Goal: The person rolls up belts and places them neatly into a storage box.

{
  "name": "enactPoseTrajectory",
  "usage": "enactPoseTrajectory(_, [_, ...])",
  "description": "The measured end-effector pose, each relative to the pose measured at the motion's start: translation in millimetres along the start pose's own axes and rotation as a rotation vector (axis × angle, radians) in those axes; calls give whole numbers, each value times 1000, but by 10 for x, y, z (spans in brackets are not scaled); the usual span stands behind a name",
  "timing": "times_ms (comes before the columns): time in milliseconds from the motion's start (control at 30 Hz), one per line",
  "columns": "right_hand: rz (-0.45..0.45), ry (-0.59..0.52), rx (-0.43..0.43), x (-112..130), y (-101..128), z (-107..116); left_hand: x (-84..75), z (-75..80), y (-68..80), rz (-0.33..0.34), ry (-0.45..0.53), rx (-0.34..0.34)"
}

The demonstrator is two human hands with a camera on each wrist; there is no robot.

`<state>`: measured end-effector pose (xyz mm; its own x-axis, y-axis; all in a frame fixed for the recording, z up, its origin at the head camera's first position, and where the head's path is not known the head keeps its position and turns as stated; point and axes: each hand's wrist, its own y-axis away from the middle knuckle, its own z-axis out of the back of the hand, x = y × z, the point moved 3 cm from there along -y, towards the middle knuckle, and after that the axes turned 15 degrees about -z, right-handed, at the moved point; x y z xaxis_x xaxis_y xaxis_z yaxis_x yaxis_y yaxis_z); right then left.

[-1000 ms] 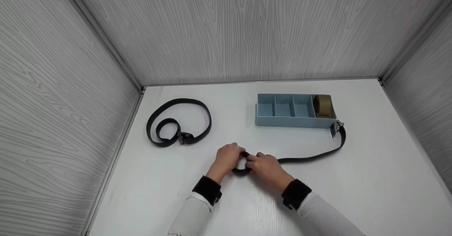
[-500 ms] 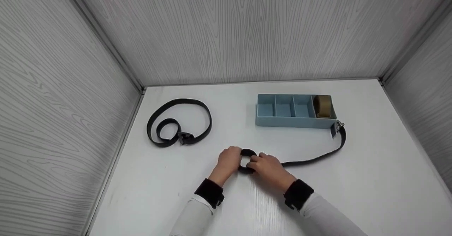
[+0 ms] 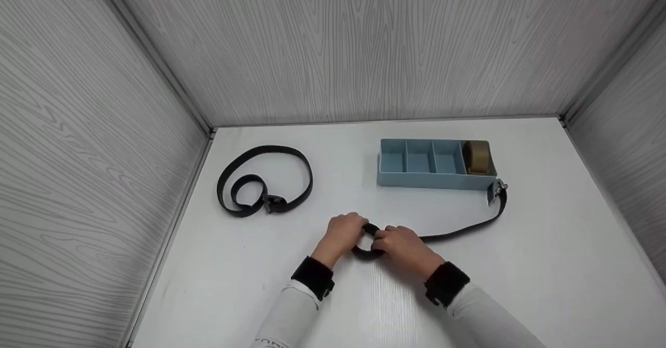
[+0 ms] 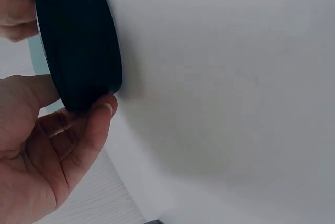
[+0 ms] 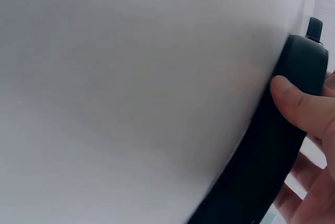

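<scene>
A black belt (image 3: 463, 228) lies on the white table (image 3: 546, 265), its buckle end (image 3: 497, 189) beside the blue organizer. Its other end is rolled into a small coil (image 3: 367, 250) at the table's middle. My left hand (image 3: 344, 231) grips the coil's left side, thumb on the black roll (image 4: 78, 41). My right hand (image 3: 403, 244) grips the coil's right side, thumb pressed on the strap (image 5: 267, 150). A second black belt (image 3: 263, 179) lies loosely looped at the left.
A blue organizer tray (image 3: 434, 180) with several compartments stands at the back right; a rolled tan belt (image 3: 476, 156) fills its rightmost compartment. Grey wood-grain walls (image 3: 333, 46) enclose the table on three sides.
Both hands have shifted slightly right with the coil, which has grown tighter. The loose strap toward the buckle has shortened and the buckle end has slid a little.
</scene>
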<state>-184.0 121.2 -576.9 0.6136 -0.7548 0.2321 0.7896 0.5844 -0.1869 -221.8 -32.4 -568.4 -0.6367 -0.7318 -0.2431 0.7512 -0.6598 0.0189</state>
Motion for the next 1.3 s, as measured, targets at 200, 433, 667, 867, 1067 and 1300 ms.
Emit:
enactPoseTrajectory(200, [-15, -48, -14, 16, -4, 5, -11, -38, 2, 38, 51, -27])
enactPoseTrajectory(433, [-4, -71, -51, 8, 1, 3, -3, -48, 43, 92, 106, -77])
enactPoseTrajectory(667, [37, -183, 37, -77, 23, 78, -1, -38, 20, 65, 52, -54])
enactPoseTrajectory(867, [87, -196, 10, -112, 22, 109, -23, -45, -39, -9, -22, -51])
enactPoseTrajectory(1067, [67, -135, -27, -70, 1, 72, -40, -78, -49, -12, -36, -79])
enactPoseTrajectory(1300, [-17, -119, -41, -40, -20, 48, -20, -69, 16, 74, 61, -140])
